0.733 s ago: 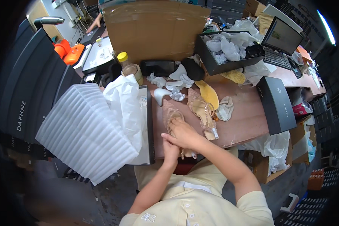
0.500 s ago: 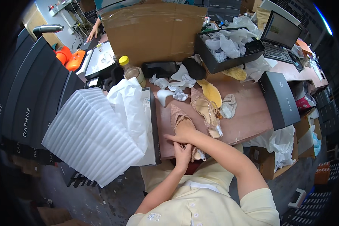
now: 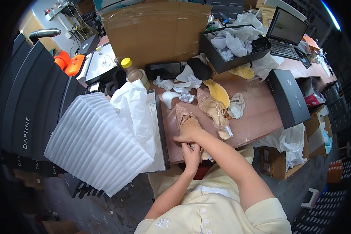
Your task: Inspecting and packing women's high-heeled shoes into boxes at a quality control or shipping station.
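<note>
A pinkish woven-pattern slingback shoe with a pointed toe [image 3: 183, 113] lies near the table's front edge, toe pointing away from me. My right hand [image 3: 191, 130] grips it from above, fingers down over the toe part and partly hidden. Just below, my left hand [image 3: 190, 158] pinches at the shoe's strap area; its fingertips are partly covered. The matching slingback shoe [image 3: 209, 108], with a studded strap and a clear cover on the heel, rests alone to the right. Beside that shoe lie a yellow insole-shaped piece [image 3: 217, 93] and a crumpled pale cloth [image 3: 236, 106].
An open shoebox [image 3: 162, 132] with white tissue [image 3: 133, 111] and ribbed foam sheet [image 3: 95, 144] stands left. Behind are white shoe inserts [image 3: 170, 99], a yellow-capped bottle [image 3: 134, 71] and a box of crumpled paper [image 3: 238, 52]. A dark shoebox [image 3: 288, 98] stands right.
My right thumb has drawn in from stretched out to the left, and both hands have shifted slightly. The other person's hand at the back left is out of view.
</note>
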A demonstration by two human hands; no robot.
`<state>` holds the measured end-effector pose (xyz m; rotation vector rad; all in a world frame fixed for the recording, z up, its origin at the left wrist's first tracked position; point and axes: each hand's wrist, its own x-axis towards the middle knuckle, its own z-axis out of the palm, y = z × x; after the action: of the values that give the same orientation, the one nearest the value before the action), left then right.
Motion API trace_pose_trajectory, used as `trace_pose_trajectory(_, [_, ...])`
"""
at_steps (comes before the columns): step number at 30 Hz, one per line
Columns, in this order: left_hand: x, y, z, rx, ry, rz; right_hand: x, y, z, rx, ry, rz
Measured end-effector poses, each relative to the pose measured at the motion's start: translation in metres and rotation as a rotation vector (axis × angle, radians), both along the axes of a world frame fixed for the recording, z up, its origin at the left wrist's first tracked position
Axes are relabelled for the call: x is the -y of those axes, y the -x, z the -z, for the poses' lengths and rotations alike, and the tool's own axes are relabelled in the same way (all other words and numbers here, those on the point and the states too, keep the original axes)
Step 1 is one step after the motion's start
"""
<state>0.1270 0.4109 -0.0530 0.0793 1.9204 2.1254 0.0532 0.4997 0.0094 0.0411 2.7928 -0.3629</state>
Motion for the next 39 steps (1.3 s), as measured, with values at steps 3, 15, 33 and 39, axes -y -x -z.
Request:
trace_pose_trajectory(3, [0.004,0.007,-0.019,0.191,-0.035,0.051,-0.001,0.004,-0.005,-0.001,-0.01,0.016])
trace_pose_trajectory(15, [0.068,-0.009,-0.119,0.198,-0.457,0.087,-0.062,-0.134,-0.105,-0.86,0.686,0.73])
trace_pose_trajectory(33, [0.106,-0.036,-0.199,0.183,-0.498,0.248,-0.084,-0.138,0.0,-0.457,1.255,0.677])
trace_pose_trajectory(39, [0.102,-0.039,-0.196,0.163,-0.496,0.231,-0.067,-0.135,0.002,-0.593,0.938,0.677])
